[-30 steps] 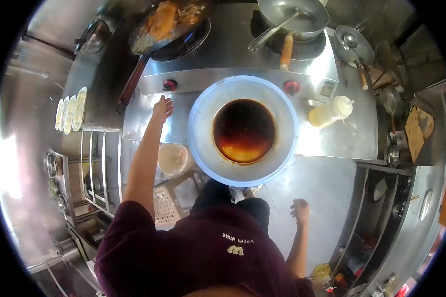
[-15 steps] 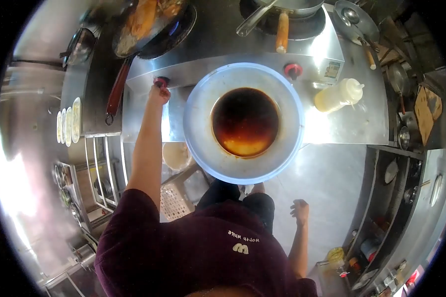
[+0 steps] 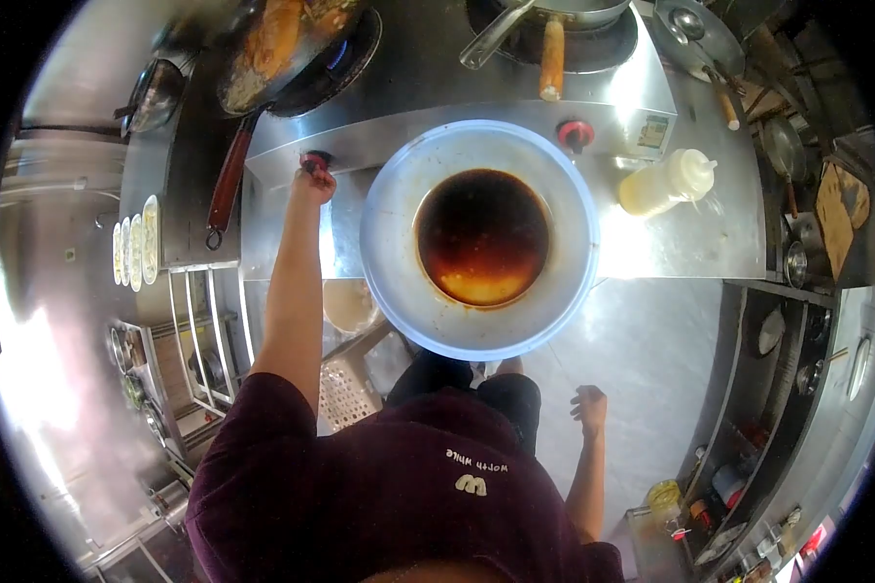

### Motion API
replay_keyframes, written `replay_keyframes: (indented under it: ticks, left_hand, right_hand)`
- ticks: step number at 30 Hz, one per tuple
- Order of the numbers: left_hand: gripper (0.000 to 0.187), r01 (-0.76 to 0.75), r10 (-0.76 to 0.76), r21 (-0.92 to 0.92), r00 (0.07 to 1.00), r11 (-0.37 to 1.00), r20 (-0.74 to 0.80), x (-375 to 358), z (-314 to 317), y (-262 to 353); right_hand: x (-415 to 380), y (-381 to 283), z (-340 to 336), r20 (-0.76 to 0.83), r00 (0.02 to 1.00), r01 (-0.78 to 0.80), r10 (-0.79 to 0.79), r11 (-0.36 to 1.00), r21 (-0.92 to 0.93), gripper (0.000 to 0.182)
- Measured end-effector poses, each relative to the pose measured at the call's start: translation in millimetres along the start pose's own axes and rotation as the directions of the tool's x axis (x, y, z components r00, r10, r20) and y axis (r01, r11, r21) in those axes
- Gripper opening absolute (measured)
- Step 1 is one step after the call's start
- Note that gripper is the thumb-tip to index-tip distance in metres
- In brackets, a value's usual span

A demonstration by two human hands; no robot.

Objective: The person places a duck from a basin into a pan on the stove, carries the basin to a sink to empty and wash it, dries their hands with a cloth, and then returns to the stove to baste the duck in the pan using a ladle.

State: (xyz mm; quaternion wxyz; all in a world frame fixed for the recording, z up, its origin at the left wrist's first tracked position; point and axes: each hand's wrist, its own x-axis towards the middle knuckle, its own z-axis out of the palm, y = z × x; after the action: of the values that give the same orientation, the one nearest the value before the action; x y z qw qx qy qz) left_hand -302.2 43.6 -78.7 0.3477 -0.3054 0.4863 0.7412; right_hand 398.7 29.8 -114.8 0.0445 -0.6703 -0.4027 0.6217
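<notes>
Stove location: far side of the steel table, ahead of the person. A blue-rimmed bowl of dark liquid is at the table; its near rim appears to project past the edge, so a bump from the body could cause a spill. The left pan sits at a burner showing blue flame; excess heat could scorch the food. Its handle juts past the stove front, where a snag could shift the pan. The left hand is narrow, fingers closed on the left red knob; overtravel could raise or extinguish the flame. The right hand is empty, loosely curled.
</notes>
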Motion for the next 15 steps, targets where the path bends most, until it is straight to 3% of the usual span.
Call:
replay_keyframes:
  ticks: [7, 10, 15]
  left_hand:
    - [0.031, -0.041, 0.041, 0.006, 0.999, 0.999, 0.011, -11.6, 2.4, -5.8]
    - [0.029, -0.019, 0.019, 0.001, 0.994, 1.000, 0.104, -9.8, 0.5, -2.0]
    - [0.027, 0.007, -0.007, -0.004, 0.999, 1.000, 0.041, -1.3, 0.5, 1.4]
  right_hand:
    - [0.5, -2.3, -3.3, -0.028, 0.999, -0.020, 0.019, 0.999, -0.032, 0.020]
    - [1.1, 0.5, -4.8, -0.035, 0.999, -0.033, 0.032, 0.999, -0.039, 0.021]
    - [1.2, 3.0, -5.8, -0.033, 0.999, -0.037, 0.035, 0.998, -0.044, 0.021]
